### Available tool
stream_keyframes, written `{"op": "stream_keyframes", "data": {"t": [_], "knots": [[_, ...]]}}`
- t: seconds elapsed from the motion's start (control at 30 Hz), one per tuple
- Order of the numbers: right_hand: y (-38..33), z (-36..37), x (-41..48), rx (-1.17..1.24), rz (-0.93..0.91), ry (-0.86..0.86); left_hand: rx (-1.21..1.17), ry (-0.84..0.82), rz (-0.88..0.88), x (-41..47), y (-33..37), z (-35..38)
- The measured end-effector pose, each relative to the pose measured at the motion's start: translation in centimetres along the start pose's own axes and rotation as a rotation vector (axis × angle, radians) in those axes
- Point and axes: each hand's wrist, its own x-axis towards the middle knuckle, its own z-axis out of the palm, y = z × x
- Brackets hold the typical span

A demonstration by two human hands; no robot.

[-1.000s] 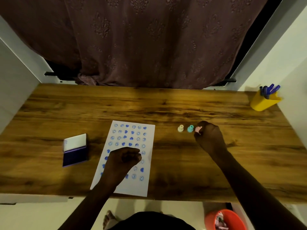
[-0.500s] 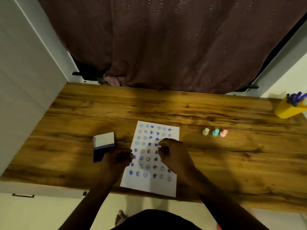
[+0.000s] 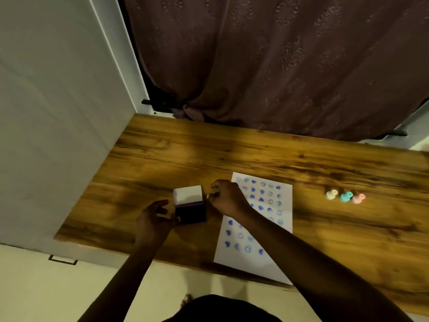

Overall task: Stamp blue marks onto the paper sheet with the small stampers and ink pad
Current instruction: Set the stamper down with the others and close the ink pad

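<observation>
Pad [image 3: 190, 212] sits on table [image 3: 232, 154], lid [image 3: 187, 194] flipped up at far side, just left of paper [image 3: 285, 205]. L hand [image 3: 153, 219] at pad's near-left corner, fingers spread, thumb touching or nearly touching case, not closed round it. R hand [image 3: 226, 197] curled just beside pad's right edge, over paper's left margin; fingertips pinched together on sth small and pale, too blurred to say if it's a stamper. Can't tell for sure what R grips.

Paper w/ rows of blue marks, hearts and round faces, top to near bottom; bottom strip looks bare. Three stampers, cream [image 3: 331, 194], teal [image 3: 346, 196], pink [image 3: 358, 198], in a row right of paper, well apart from both hands.

Step, my read: both hands on the pad, either steadying it for inking or closing it up. Sheet looks mostly filled, so task prob near its end. Next move needs L to hold case still while R presses down or tips lid; care not to smear ink on margin.

Writing: none legible anywhere. No brand seen on pad.
</observation>
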Motion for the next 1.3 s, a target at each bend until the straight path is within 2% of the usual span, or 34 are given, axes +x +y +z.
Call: {"op": "stream_keyframes", "data": {"t": [0.23, 0.4, 0.6, 0.73, 0.93, 1.13, 1.3], "knots": [[-2.3, 2.6, 3.7, -0.155, 0.007, -0.008, 0.065, -0.110, 0.004, 1.0, -0.5, -0.5], [-2.6, 3.6, 4.1, -0.233, 0.025, -0.010, 0.167, -0.116, 0.091, 0.7, -0.2, 0.0], [-2.6, 3.8, 4.0, -0.199, 0.062, 0.021, 0.198, -0.112, 0.188, 0.6, -0.2, 0.3], [-2.3, 4.0, 3.7, -0.159, 0.077, 0.012, 0.365, -0.126, 0.302, 0.8, -0.5, 0.6], [-2.0, 4.1, 3.2, -0.088, 0.041, -0.019, 0.427, -0.120, 0.256, 1.4, -0.9, 0.9], [-1.4, 3.1, 2.5, -0.051, 0.026, 0.002, 0.343, -0.150, 0.224, 1.5, -1.2, 0.9], [-0.8, 1.9, 1.6, -0.075, -0.028, 0.011, 0.364, -0.174, 0.200, 1.2, -0.9, 0.8]]}}
